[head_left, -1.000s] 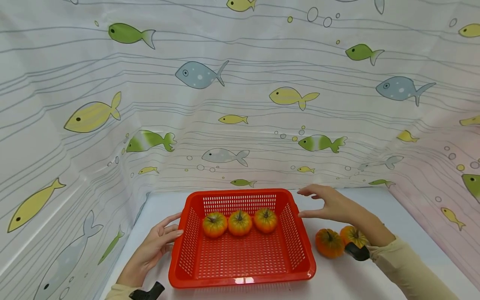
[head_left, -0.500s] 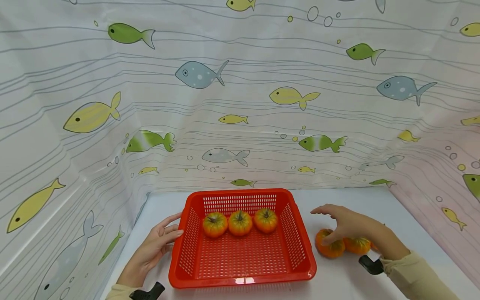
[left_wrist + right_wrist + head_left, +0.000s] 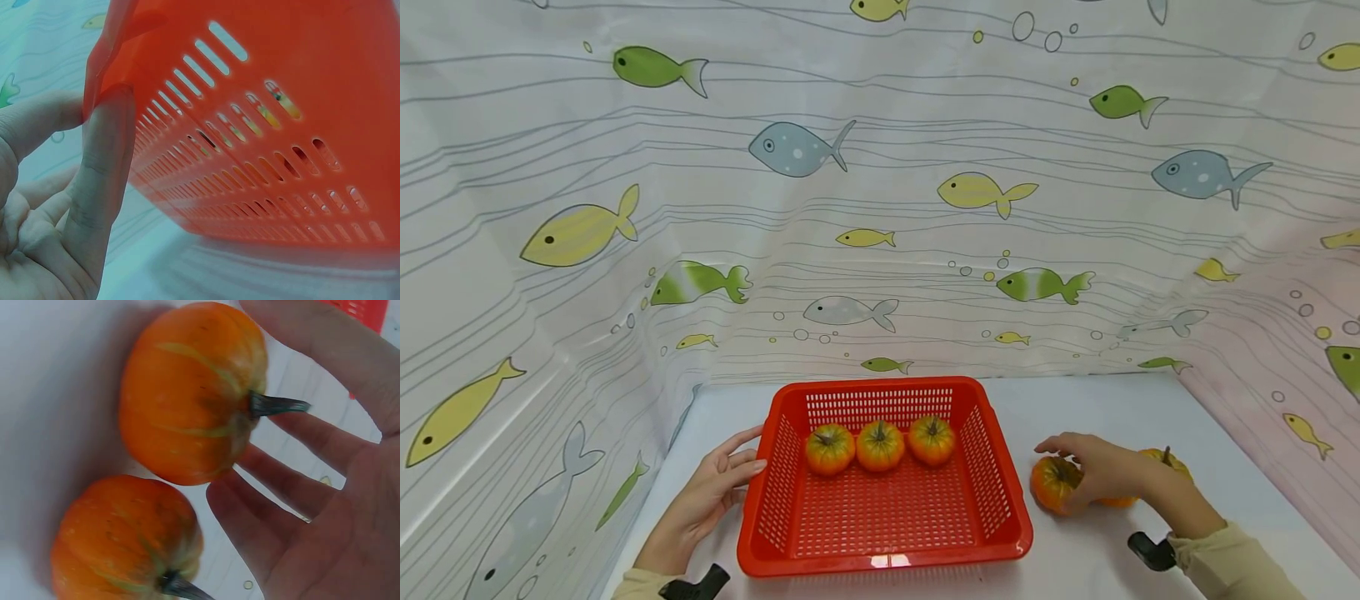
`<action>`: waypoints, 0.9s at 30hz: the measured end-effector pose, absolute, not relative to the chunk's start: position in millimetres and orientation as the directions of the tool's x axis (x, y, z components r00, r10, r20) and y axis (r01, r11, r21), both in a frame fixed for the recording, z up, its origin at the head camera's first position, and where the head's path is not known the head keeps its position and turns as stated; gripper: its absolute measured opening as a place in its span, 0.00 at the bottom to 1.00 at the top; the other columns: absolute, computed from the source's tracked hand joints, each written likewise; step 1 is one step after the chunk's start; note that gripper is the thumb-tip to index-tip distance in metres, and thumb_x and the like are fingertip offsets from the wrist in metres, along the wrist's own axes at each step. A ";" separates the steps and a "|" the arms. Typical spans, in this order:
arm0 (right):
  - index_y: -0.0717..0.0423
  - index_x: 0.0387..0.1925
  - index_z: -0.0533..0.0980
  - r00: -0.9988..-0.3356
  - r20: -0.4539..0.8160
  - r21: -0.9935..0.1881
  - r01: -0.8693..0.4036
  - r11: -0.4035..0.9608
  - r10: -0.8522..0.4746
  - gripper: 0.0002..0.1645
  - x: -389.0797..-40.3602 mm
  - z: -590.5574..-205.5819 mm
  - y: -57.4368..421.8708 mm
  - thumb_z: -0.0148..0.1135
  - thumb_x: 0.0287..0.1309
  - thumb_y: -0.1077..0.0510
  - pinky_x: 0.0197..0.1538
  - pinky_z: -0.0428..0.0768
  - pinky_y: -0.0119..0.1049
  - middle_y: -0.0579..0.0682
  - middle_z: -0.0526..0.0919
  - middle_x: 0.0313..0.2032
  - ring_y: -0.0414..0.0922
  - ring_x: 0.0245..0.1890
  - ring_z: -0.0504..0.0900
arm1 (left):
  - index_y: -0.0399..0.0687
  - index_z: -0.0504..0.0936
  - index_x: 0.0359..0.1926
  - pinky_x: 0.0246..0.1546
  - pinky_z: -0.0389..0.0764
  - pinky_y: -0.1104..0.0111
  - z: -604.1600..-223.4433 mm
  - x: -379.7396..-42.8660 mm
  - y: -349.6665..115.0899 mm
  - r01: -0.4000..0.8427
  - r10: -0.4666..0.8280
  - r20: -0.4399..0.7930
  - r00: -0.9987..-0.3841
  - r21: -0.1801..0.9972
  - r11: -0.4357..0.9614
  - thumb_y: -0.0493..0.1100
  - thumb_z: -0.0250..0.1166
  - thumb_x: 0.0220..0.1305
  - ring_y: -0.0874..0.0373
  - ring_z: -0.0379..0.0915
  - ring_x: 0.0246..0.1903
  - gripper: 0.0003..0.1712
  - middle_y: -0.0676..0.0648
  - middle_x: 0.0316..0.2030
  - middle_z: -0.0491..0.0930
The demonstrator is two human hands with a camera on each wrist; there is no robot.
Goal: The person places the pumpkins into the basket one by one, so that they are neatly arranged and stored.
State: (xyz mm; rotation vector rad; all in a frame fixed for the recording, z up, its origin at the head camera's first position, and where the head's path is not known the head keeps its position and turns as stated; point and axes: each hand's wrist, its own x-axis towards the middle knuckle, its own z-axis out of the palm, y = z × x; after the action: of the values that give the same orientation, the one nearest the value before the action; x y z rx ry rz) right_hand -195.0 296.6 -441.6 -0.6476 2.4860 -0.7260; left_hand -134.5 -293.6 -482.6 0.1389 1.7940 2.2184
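1. Pumpkin (image 3: pixel 1051 486) sits on the white table (image 3: pixel 1060 562), just right of the red basket (image 3: pixel 820 566); the right hand (image 3: pixel 1103 471) has come down to it from beside the basket's rim
2. With that, the hand seems placed for a grip, the pumpkin not yet lifted
3. Right thumb and fingers are spread apart around the pumpkin; firm contact cannot be told
4. Left hand (image 3: pixel 718 483) pinches the basket's left rim
5. Three pumpkins (image 3: pixel 881 447) stand in a row inside the basket

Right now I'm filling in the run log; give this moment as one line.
left hand: holds red basket | right hand: at loose pumpkin, contact unclear | inside basket: three pumpkins
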 end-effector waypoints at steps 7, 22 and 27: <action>0.55 0.63 0.75 -0.799 -0.300 -0.555 -0.298 0.776 -0.521 0.46 -191.9 -447.9 296.3 0.86 0.40 0.53 0.61 0.78 0.68 0.54 0.80 0.60 0.55 0.58 0.76 | 0.41 0.46 0.80 0.42 0.90 0.66 -481.8 -133.8 -293.3 -0.168 0.279 -0.111 -0.954 0.967 -0.190 0.33 0.56 0.76 0.61 0.88 0.44 0.40 0.54 0.47 0.87; 0.57 0.63 0.75 -0.814 -0.230 -0.546 -0.345 0.763 -0.533 0.46 -192.2 -454.6 297.3 0.85 0.42 0.51 0.59 0.81 0.64 0.54 0.81 0.57 0.55 0.56 0.78 | 0.41 0.46 0.80 0.44 0.90 0.65 -480.5 -133.6 -292.0 -0.167 0.267 -0.116 -0.957 0.970 -0.175 0.34 0.56 0.76 0.61 0.88 0.44 0.40 0.54 0.47 0.87; 0.55 0.63 0.75 -0.826 -0.193 -0.549 -0.356 0.757 -0.529 0.45 -193.5 -452.8 295.8 0.84 0.43 0.49 0.58 0.83 0.62 0.51 0.80 0.55 0.53 0.56 0.78 | 0.42 0.47 0.80 0.43 0.90 0.65 -480.2 -133.1 -292.0 -0.171 0.268 -0.117 -0.956 0.967 -0.187 0.34 0.57 0.76 0.61 0.88 0.45 0.40 0.54 0.47 0.87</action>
State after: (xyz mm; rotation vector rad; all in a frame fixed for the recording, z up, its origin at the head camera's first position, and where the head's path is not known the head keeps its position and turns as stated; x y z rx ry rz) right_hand -193.5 295.8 -452.8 -0.6818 2.6169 -0.7190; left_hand -133.1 -292.0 -480.2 0.1126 1.7927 2.2194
